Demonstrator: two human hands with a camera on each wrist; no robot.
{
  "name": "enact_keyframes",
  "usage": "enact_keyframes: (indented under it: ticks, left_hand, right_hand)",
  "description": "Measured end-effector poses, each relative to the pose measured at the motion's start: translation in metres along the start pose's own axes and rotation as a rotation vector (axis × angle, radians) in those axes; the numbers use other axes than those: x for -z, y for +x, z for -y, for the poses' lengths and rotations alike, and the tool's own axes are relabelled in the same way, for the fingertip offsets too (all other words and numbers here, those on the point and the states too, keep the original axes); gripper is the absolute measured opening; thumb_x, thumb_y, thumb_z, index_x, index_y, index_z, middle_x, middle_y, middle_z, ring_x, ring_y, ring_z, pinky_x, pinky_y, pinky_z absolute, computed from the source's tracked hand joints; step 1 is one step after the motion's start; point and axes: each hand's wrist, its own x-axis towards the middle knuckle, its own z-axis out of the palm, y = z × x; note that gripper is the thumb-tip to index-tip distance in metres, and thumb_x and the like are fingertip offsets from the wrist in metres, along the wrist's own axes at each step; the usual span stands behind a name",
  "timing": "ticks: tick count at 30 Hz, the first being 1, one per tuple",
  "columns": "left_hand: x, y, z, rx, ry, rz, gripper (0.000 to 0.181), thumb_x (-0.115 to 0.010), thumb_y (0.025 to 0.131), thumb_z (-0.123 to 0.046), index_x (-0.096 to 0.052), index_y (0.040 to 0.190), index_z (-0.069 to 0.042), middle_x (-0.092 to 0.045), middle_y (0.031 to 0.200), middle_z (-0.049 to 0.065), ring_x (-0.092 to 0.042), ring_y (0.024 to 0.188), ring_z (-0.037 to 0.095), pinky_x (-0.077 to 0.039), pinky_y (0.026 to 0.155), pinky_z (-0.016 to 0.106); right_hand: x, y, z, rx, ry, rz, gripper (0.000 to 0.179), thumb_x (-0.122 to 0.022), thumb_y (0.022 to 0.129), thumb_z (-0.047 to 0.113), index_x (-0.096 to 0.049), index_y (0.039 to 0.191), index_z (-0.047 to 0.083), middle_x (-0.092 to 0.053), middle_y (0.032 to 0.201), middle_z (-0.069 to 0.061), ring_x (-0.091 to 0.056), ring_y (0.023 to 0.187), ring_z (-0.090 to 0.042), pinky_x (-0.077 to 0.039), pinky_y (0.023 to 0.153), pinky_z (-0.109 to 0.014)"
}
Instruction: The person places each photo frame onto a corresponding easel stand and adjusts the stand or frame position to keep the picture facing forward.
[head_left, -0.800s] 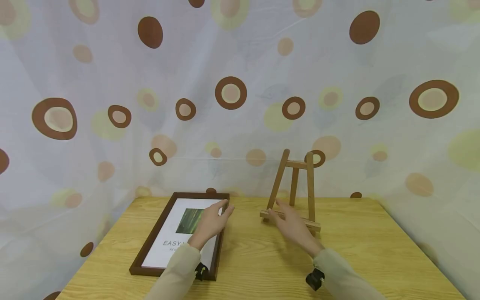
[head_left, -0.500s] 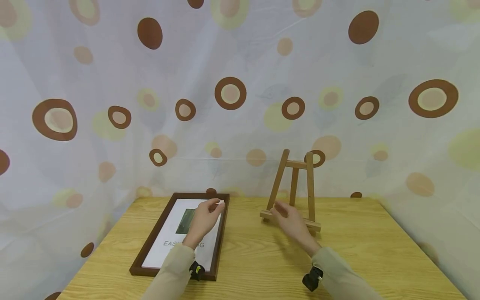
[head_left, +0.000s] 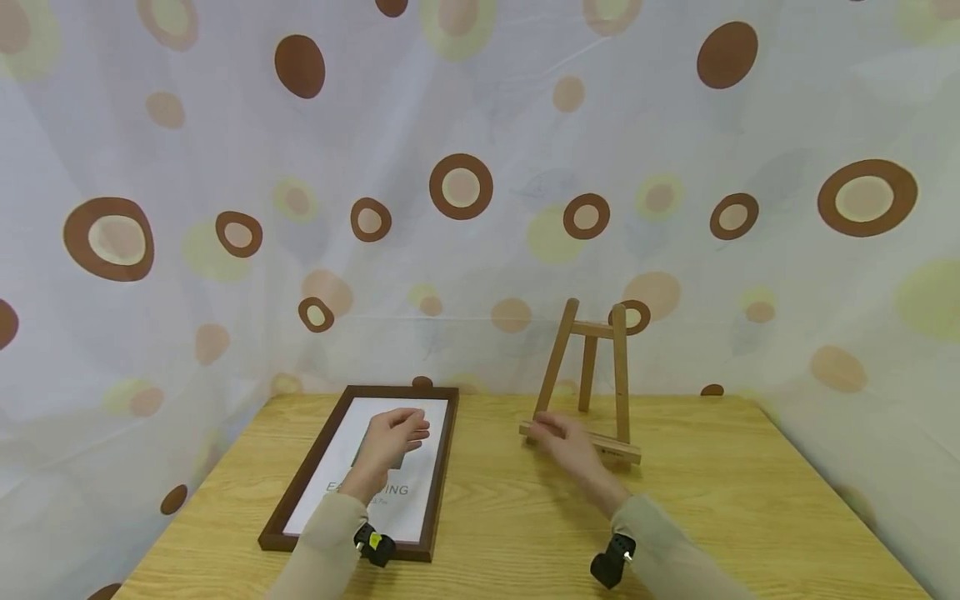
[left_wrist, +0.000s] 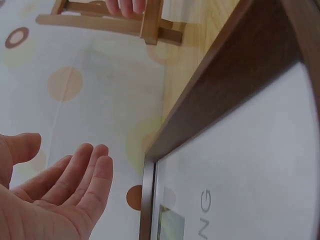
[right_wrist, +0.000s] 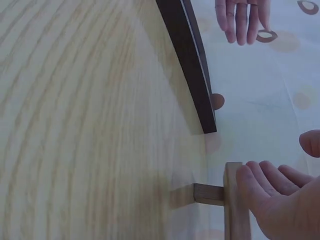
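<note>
A brown picture frame (head_left: 438, 475) lies flat on the table, its white sheet showing a small green picture and printed letters. Over it hovers my left hand (head_left: 386, 442), empty, with fingers loosely bent; the left wrist view shows thumb and fingers apart beside the frame's border (left_wrist: 200, 95). To the right stands a small wooden easel (head_left: 621, 375), upright. At the left part of its front ledge (head_left: 617, 450) is my right hand (head_left: 573, 454), fingers relaxed. The right wrist view has its fingertips (right_wrist: 245, 175) close by the ledge's end; whether they touch it I cannot tell.
The wood-grain table (head_left: 495, 517) reaches back to a pale curtain (head_left: 480, 100) with brown, yellow and peach dots. Both wrists carry black straps with small devices. The easel stands near the table's back edge.
My left hand has drifted left and lower, from the frame's right edge to over its middle. The right hand has shifted slightly lower and left along the easel's ledge. Frame and easel stay put.
</note>
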Motion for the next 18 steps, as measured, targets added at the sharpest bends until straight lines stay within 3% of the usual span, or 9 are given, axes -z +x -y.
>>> enact_keyframes:
  ticks: [9,18]
  left_hand:
    - [0.025,0.001,0.007,0.064,-0.021,-0.015,0.039,-0.055,0.101,-0.028,-0.062,0.125,0.003,-0.067,0.116,0.024,-0.068,0.105,0.032,-0.055,0.093,0.044]
    - [0.063,0.002,0.022,0.182,-0.091,0.114,0.049,-0.057,0.100,-0.028,-0.053,0.134,0.007,-0.063,0.126,0.025,-0.066,0.109,0.026,-0.056,0.093,0.037]
  right_hand:
    - [-0.015,0.001,-0.015,-0.064,0.157,0.083,0.046,-0.051,0.101,0.008,-0.041,0.143,-0.010,-0.044,0.144,-0.033,-0.051,0.127,-0.042,-0.049,0.102,-0.049]
    - [-0.036,0.000,-0.014,-0.102,0.205,0.159,0.050,-0.050,0.102,0.013,-0.037,0.142,-0.015,-0.044,0.142,-0.036,-0.053,0.126,-0.043,-0.051,0.100,-0.045]
